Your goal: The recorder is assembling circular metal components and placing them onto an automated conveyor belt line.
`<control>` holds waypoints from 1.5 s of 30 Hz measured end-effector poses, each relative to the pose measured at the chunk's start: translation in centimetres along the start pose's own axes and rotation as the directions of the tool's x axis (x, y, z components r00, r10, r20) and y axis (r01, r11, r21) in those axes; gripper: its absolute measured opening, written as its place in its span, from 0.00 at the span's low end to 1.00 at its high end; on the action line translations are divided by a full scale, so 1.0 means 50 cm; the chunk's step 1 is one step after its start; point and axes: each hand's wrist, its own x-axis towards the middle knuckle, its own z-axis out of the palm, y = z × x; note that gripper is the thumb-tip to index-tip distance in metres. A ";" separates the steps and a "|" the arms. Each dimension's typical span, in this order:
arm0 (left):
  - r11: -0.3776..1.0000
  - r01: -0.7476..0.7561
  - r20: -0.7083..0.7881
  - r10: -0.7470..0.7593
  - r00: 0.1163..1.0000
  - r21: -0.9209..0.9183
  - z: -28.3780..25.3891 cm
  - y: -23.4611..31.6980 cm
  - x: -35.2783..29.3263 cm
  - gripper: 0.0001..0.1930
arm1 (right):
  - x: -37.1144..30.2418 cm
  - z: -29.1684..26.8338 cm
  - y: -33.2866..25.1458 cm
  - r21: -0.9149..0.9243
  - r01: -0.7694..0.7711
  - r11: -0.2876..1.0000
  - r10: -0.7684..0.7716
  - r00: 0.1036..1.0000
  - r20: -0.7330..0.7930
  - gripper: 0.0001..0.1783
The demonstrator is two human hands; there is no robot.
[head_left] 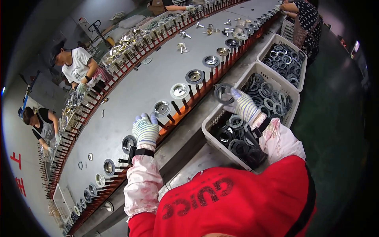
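Note:
My right hand (245, 106), in a striped knit glove, pinches a dark grey ring (224, 94) by its edge, above the near basket. My left hand (145, 129), gloved alike, is over the row of posts along the line's near edge. Its fingers stretch out and look apart, with the tips beside the lower rim of a shiny round metal cup (162, 108) with a grey ring round it. What lies under the left palm is hidden. Below that hand another ringed metal cup (129, 144) sits among the posts. A brighter cup (179, 91) is farther along the row.
A white basket (209, 132) of grey rings stands at my right, a second basket (303, 75) beyond it. Red and black posts (184, 103) edge the curved grey table (130, 85), where loose metal parts (181, 47) lie. Co-workers (79, 65) work across the table; another person (308, 27) is at far right.

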 end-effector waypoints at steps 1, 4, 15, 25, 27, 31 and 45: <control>1.000 0.007 0.001 -0.007 1.000 -0.001 -0.003 -0.010 -0.006 0.22 | 0.014 0.000 -0.014 -0.038 0.035 0.999 -0.036 0.999 -0.033 0.19; 1.000 0.017 -0.015 -0.017 1.000 -0.011 -0.013 -0.039 -0.021 0.21 | 0.105 -0.048 -0.036 -0.285 0.065 0.956 -0.100 0.989 -0.112 0.18; 1.000 -0.011 -0.102 0.009 0.995 -0.025 -0.012 -0.167 -0.070 0.15 | 0.217 0.053 -0.104 -0.896 0.423 0.132 -0.723 0.659 0.205 0.20; 0.996 0.088 -0.113 -0.084 0.990 0.031 -0.016 -0.180 -0.102 0.16 | 0.338 0.039 -0.017 -0.735 0.375 -0.564 -0.557 0.484 0.675 0.21; 0.993 0.115 -0.120 -0.109 0.987 0.042 -0.015 -0.183 -0.107 0.16 | 0.355 0.040 -0.008 -0.746 0.392 -0.539 -0.564 0.489 0.665 0.20; 0.982 0.175 -0.111 -0.167 0.980 0.069 -0.019 -0.192 -0.115 0.16 | 0.370 0.053 -0.004 -0.722 0.504 -0.474 -0.525 0.496 0.691 0.21; 0.944 -0.321 -0.220 0.297 0.929 -0.078 -0.155 0.162 0.030 0.26 | 0.144 -0.079 -0.125 -0.618 0.781 -0.086 -0.280 0.577 0.767 0.26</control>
